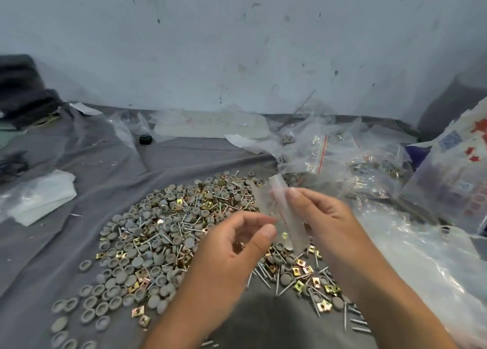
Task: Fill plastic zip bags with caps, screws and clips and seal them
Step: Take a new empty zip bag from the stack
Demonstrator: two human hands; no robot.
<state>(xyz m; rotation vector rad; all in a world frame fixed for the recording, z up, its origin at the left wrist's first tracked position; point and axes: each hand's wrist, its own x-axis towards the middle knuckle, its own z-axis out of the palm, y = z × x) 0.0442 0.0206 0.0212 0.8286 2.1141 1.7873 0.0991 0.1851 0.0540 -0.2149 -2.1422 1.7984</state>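
Grey cloth (pixel 163 161) covers the bench. At far left we see folded clear plastic (pixel 39 198) lying on it. Toward the centre we find a heap of grey caps (pixel 126 256), brass clips (pixel 139 272) and screws (pixel 163 236). Above the heap, our left hand (pixel 234 246) hovers with fingers loosely curled; its grip holds nothing we can make out. Just beside it, our right hand (pixel 324 217) pinches a small zip bag (pixel 286 214), held upright over the heap. At right, filled zip bags (pixel 342 164) lie piled, with loose plastic sheeting (pixel 421 264) nearer us.
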